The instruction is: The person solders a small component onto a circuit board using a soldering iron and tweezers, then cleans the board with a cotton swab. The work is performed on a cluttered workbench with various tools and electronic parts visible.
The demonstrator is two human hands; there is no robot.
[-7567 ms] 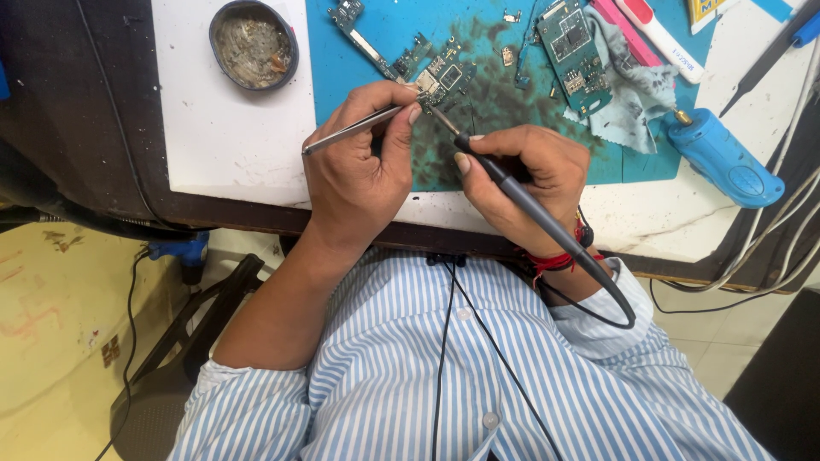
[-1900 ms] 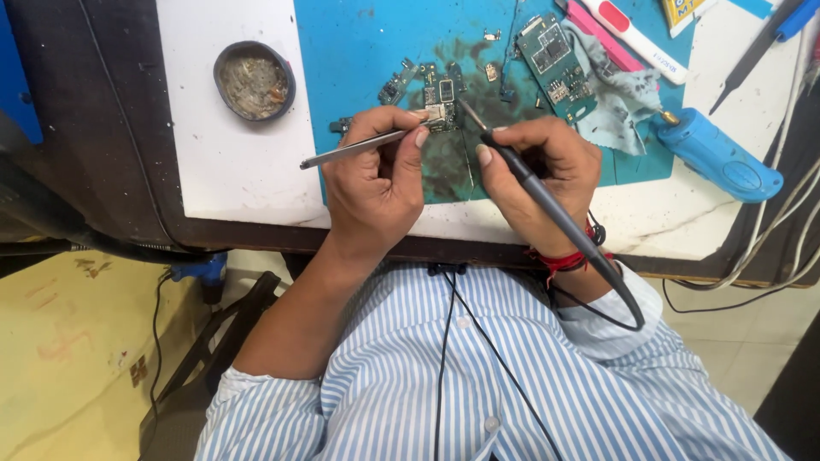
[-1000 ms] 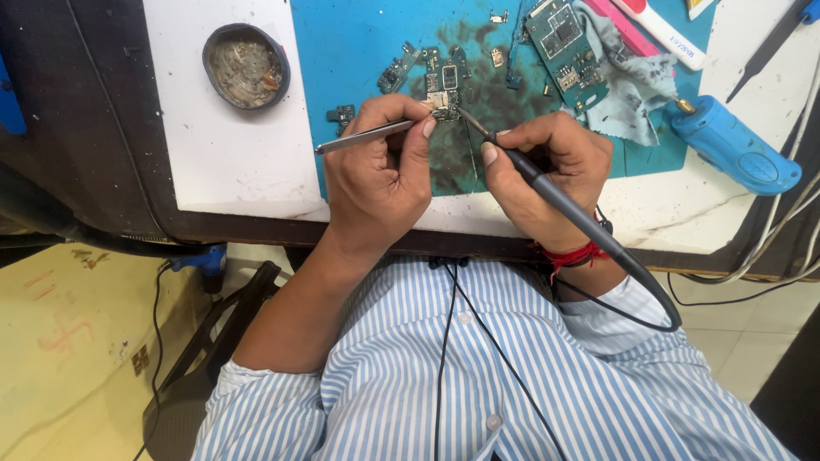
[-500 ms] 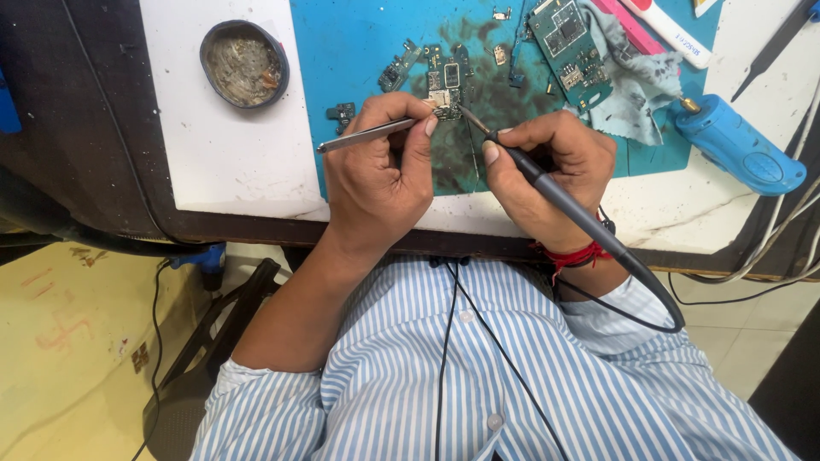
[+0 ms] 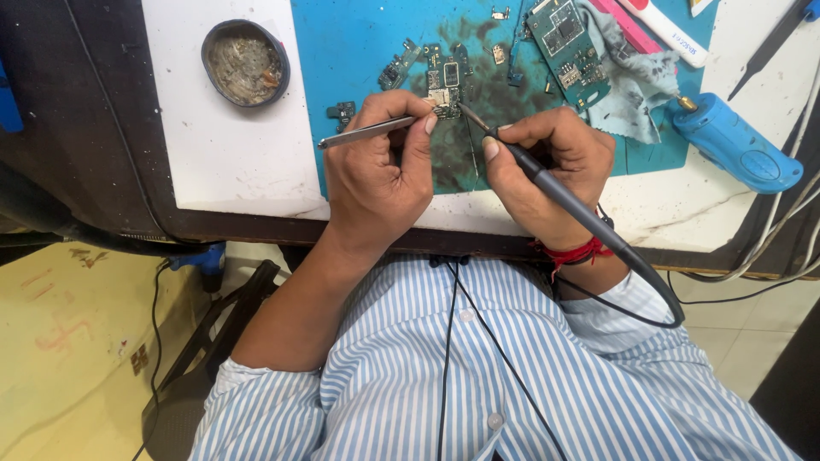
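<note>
Small green circuit board fragment [image 5: 444, 96] lies on the stained blue work mat [image 5: 342, 51], at 12 o'clock from both hands. Left hand [image 5: 380, 175] is clenched around slim steel tweezers [image 5: 367, 131], tips at the fragment. Right hand [image 5: 551, 166] grips a dark pen-shaped soldering iron [image 5: 547, 179], its tip just beside the tweezer tips. Both wrists rest at the bench [image 5: 231, 179] near edge.

Larger green circuit board [image 5: 562, 38] sits at 1 o'clock on a grey cloth [image 5: 636, 85]; blue handheld tool [image 5: 735, 147] at 3 o'clock. Round dark dish [image 5: 245, 61] at 10 o'clock, well apart. Bare white surface lies left of the mat.
</note>
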